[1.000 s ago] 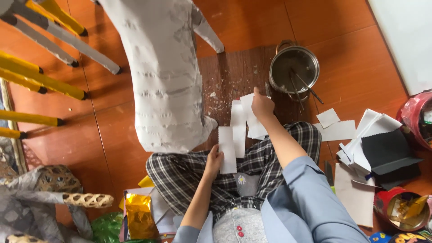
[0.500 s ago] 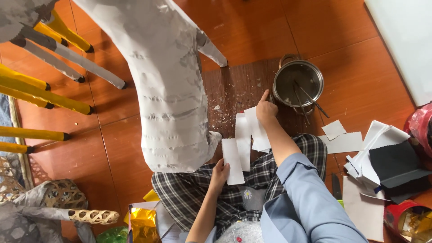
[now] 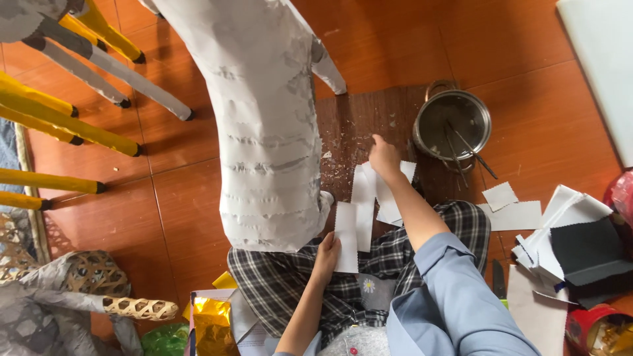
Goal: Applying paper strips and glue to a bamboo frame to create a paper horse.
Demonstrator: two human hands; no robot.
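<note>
My left hand (image 3: 326, 254) pinches the lower end of a white paper strip (image 3: 347, 236) with zigzag edges, resting over my plaid trouser leg. My right hand (image 3: 384, 155) reaches forward and presses on several more white strips (image 3: 389, 198) lying on a dark wooden board (image 3: 356, 118) spotted with paste flecks. A tall paper-covered white form (image 3: 264, 125) stands just left of both hands, its surface layered with torn strips. A metal pot (image 3: 452, 124) with thin sticks inside sits to the right of my right hand.
Yellow and grey poles (image 3: 72, 99) slant at the left. A woven bamboo frame (image 3: 99, 290) lies bottom left, next to a gold foil packet (image 3: 214, 326). White and black paper sheets (image 3: 567, 237) pile at the right, with a red tin (image 3: 593, 329) below.
The view shifted slightly down and right. My right hand slid a little leftward on the strips near the pot. My left hand keeps the strip in about the same place.
</note>
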